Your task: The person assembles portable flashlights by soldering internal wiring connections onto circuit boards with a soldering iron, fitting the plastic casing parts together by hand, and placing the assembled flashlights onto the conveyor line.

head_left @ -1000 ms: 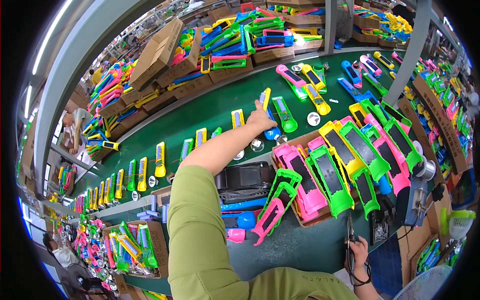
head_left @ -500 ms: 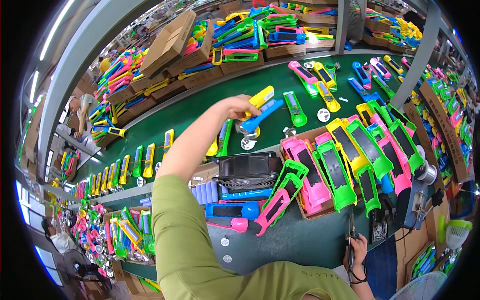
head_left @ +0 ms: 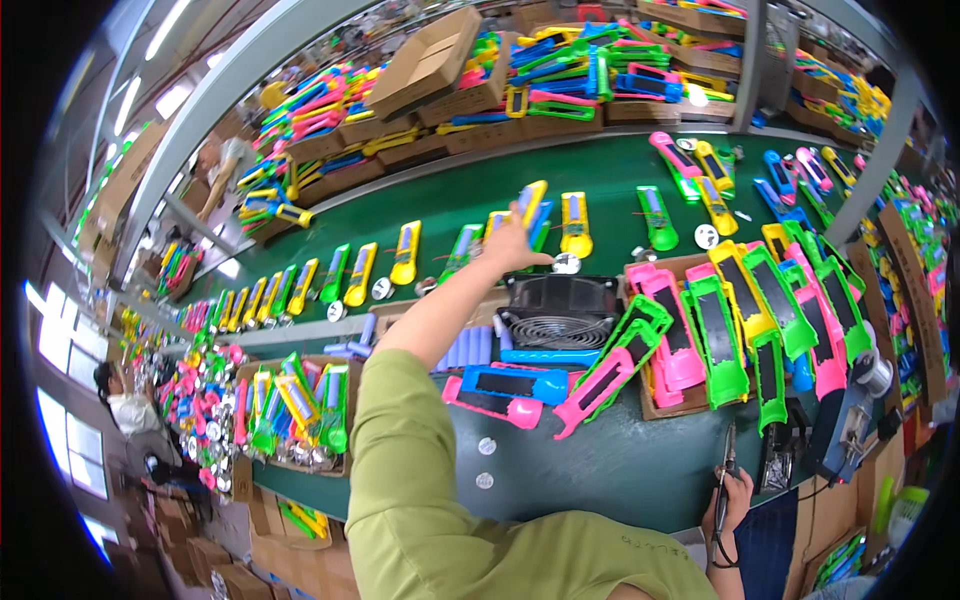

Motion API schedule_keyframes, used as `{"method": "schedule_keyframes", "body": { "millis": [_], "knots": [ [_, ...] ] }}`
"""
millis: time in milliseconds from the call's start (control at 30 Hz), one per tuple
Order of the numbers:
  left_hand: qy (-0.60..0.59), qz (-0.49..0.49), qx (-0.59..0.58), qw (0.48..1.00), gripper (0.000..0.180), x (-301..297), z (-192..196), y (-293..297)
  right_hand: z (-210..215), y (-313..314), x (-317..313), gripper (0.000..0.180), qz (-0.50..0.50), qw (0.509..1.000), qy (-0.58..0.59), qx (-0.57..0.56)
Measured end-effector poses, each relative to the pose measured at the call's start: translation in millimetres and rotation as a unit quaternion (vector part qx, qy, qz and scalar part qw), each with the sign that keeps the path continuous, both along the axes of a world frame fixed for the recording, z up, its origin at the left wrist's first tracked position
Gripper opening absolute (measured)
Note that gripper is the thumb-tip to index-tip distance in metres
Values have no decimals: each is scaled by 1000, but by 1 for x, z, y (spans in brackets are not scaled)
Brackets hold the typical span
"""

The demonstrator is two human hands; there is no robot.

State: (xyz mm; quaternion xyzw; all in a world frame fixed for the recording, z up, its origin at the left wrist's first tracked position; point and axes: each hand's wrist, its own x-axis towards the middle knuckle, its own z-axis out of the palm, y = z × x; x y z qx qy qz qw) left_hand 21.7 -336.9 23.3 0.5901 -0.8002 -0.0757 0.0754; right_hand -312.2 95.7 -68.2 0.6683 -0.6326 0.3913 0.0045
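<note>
My left hand reaches out over the green conveyor, fingers against a yellow casing that lies slantwise there, and my thumb points off to the right, apart from the fingers. My own hand covers the near part of that casing, so I can't make out whether I am gripping it or only touching it. A blue casing lies just beside it, partly hidden behind my hand, and a small round metal part sits close to my thumb. To the right, a second yellow casing rests near them, with a green casing farther along. My right hand is closed around the handle of a soldering iron, its tip pointing away from me above the table. Between my arms stands a black fan, with lavender cylinders lined up to its left. Nearer me lie a flat blue casing and a pink one, and right of these a carton is heaped with pink, green and yellow casings.
</note>
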Motion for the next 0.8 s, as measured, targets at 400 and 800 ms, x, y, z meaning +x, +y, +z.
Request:
{"method": "schedule_keyframes", "body": {
  "millis": [400,800],
  "knots": [
    [-1,25,-25,999,75,-1,-33,4,-26,10,-18,27,-31,999,-2,33],
    [151,32,-78,985,98,-10,-12,-19,-35,9,-18,26,-33,995,-99,-5]
  ]
}}
